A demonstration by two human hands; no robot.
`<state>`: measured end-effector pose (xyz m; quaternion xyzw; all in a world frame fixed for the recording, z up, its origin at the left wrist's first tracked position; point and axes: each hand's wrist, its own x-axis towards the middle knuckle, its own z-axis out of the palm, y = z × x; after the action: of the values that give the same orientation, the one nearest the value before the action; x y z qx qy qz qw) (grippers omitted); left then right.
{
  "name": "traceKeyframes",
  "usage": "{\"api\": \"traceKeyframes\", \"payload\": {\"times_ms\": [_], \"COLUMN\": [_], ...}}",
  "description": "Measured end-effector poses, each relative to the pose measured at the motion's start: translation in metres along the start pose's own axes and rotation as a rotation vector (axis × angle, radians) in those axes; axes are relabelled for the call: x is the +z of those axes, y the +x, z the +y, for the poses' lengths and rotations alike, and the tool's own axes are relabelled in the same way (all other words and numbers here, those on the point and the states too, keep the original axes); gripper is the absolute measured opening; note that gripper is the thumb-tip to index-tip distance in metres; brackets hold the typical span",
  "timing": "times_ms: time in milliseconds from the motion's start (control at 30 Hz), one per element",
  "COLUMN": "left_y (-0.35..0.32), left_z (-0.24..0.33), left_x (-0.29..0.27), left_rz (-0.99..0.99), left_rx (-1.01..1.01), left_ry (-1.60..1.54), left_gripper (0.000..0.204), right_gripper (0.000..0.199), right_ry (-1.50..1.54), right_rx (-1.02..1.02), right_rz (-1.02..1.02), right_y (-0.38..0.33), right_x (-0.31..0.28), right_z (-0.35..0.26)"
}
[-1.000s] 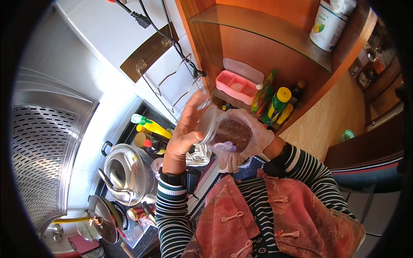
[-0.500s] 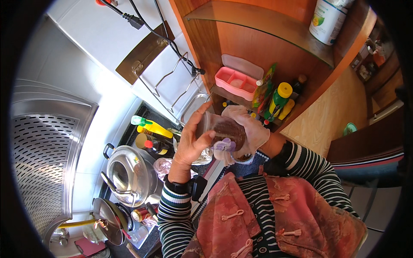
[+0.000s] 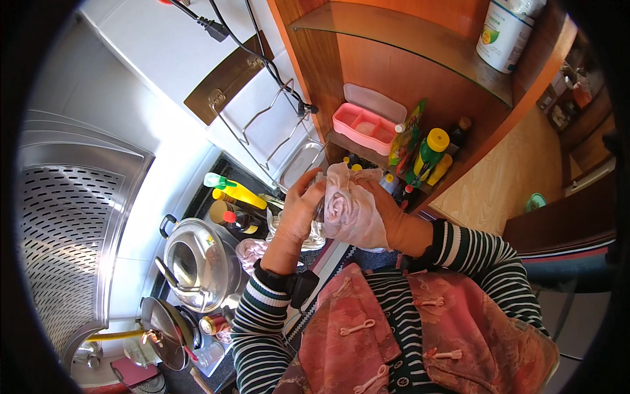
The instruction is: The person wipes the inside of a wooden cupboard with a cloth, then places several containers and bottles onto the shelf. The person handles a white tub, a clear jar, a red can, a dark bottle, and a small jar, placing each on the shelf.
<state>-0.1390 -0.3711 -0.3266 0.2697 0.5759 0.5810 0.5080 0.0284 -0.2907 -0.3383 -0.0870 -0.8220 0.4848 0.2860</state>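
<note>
Between my two hands, held up over the counter, is a clear container [image 3: 319, 209] with dark contents. Only a narrow strip of it shows. My left hand [image 3: 296, 220] grips its left side, fingers curved around it. A thin pinkish-white cloth [image 3: 354, 210] drapes over the rest, bunched into folds at the front. My right hand [image 3: 396, 223] presses this cloth against the container from the right; its fingertips are partly hidden by the cloth.
A pink three-section seasoning box [image 3: 367, 131] with its lid raised stands on the wooden shelf, beside yellow-capped bottles [image 3: 430, 154]. On the left are a lidded steel pot [image 3: 197, 259], a red-capped bottle [image 3: 243, 222] and a yellow bottle [image 3: 239, 194]. A wire rack [image 3: 262, 134] hangs behind.
The container has turned, and the cloth now covers the dark side and purple label that showed before. My right hand has shifted with the cloth across its front.
</note>
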Motion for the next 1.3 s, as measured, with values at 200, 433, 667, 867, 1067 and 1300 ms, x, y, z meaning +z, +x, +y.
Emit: {"api": "traceKeyframes", "payload": {"times_ms": [200, 433, 667, 867, 1067, 1300], "left_y": [-0.019, -0.032, -0.029, -0.025, -0.018, -0.019], "left_z": [-0.002, 0.011, 0.020, 0.020, 0.019, 0.030], "left_x": [0.001, 0.000, -0.003, -0.003, -0.009, -0.003], "left_rz": [-0.022, -0.197, -0.375, -0.446, -0.340, -0.335], "left_rx": [0.177, 0.222, 0.195, 0.264, 0.435, 0.521], "left_ry": [0.237, 0.418, 0.254, -0.043, 0.148, 0.480], "left_gripper": [0.063, 0.067, 0.087, 0.091, 0.093, 0.089], "right_gripper": [0.040, 0.030, 0.058, 0.062, 0.036, 0.019], "right_ry": [-0.838, -0.476, -0.186, 0.116, -0.291, -0.418], "right_rx": [-0.137, 0.344, -0.400, -0.100, -0.379, -0.196], "right_rz": [-0.011, -0.313, -0.526, -0.323, -0.260, -0.164], "right_y": [0.007, 0.017, 0.017, -0.001, 0.014, 0.008], "right_x": [-0.001, -0.012, -0.048, -0.037, -0.047, -0.035], "right_z": [-0.018, -0.039, 0.015, 0.022, -0.002, -0.029]}}
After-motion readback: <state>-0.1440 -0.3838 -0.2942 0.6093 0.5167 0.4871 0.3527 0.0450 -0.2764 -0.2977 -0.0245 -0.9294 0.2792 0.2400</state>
